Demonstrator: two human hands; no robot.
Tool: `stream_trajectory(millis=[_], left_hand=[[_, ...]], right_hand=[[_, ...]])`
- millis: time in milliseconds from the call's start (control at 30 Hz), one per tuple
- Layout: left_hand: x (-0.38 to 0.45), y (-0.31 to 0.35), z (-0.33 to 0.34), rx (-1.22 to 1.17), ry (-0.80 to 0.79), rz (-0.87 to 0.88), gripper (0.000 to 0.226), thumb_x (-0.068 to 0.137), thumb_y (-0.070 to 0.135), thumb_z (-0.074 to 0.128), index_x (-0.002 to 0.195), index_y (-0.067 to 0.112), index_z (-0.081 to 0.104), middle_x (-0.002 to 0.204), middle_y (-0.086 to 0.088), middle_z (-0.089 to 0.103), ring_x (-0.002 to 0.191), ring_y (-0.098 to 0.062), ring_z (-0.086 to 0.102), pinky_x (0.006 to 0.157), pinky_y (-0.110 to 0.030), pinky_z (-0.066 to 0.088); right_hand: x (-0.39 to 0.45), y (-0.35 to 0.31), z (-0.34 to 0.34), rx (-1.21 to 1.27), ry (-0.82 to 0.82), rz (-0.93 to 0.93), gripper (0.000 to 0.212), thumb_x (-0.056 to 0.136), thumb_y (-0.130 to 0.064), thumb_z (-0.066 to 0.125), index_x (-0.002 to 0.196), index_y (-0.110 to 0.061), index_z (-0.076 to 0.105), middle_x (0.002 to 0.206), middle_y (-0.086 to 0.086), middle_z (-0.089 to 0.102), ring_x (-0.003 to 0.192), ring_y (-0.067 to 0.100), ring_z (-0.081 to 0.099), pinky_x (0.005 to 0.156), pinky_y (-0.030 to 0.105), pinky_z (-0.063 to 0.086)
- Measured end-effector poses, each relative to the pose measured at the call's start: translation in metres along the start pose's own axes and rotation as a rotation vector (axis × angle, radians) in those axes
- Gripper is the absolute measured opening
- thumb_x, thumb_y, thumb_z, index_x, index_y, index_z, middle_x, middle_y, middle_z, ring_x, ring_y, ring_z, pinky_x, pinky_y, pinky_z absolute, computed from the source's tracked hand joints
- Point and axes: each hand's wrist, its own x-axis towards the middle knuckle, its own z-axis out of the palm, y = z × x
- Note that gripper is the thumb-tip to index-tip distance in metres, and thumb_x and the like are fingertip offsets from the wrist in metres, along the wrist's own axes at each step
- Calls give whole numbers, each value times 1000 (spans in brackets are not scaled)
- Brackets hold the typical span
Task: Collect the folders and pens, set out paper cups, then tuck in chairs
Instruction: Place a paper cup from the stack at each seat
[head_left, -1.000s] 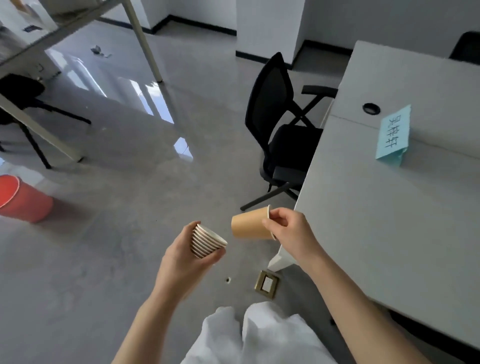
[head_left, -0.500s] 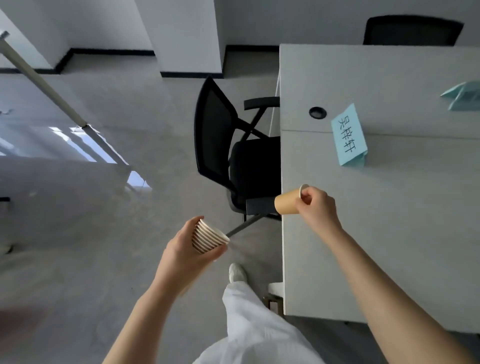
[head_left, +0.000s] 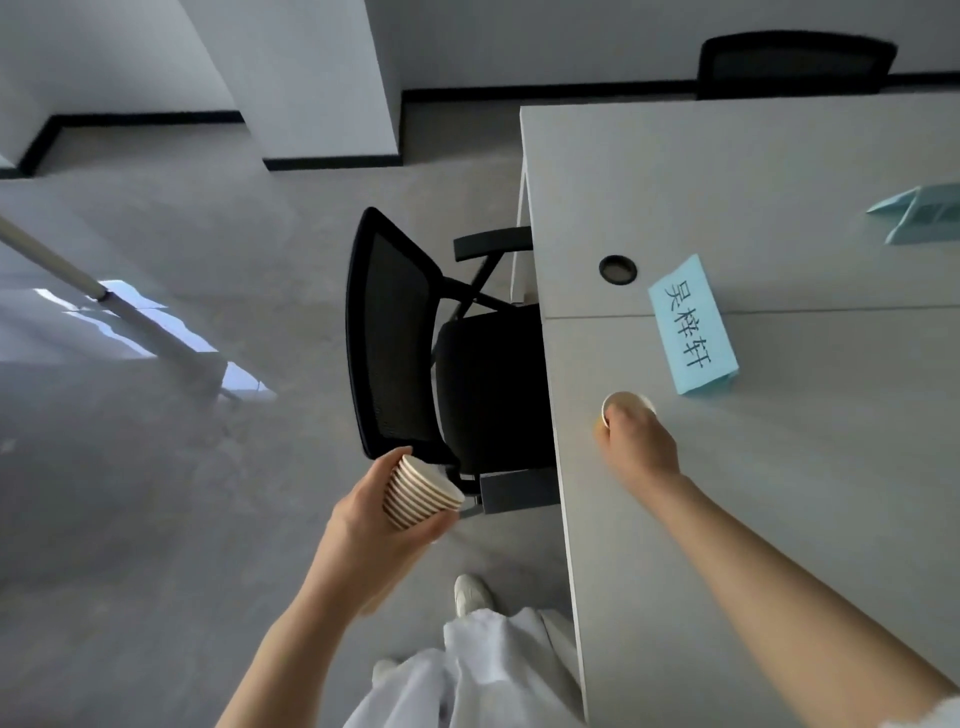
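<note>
A single paper cup (head_left: 626, 408) sits upright over the bench (head_left: 779, 493), just in from its left edge and near a blue name card (head_left: 693, 325); whether its base touches the surface cannot be told. The right hand (head_left: 639, 447) is curled round its side, arm stretched forward across the benchtop, so only the white rim and a sliver of tan wall show past the fingers. The left hand (head_left: 379, 519) is held out over the floor, elbow bent, fingers and thumb wrapped round a stack of paper cups (head_left: 421, 491) tilted with their mouths to the right, tan walls banded by white rims. Just beyond the stack a black mesh office chair (head_left: 395, 338) stands with its seat partly under the bench. A round cable grommet (head_left: 618, 269) lies near the card, a second folded blue card (head_left: 919, 213) farther off, and another chair back (head_left: 789, 65) rises at the far end.
</note>
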Motion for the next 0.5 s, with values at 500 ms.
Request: stream_trajectory(millis=[500], left_hand=[[64,-13,-39,-6,-59,109,72,59,46,85,123,47,51,95,20,62,88,-2,61,77,-23,50]], right_hand=[[-44,-152,-86,774,-199,-140,15,89,-25,63,98,-15,70,92,-6,72,89,3,66,82,18,52]])
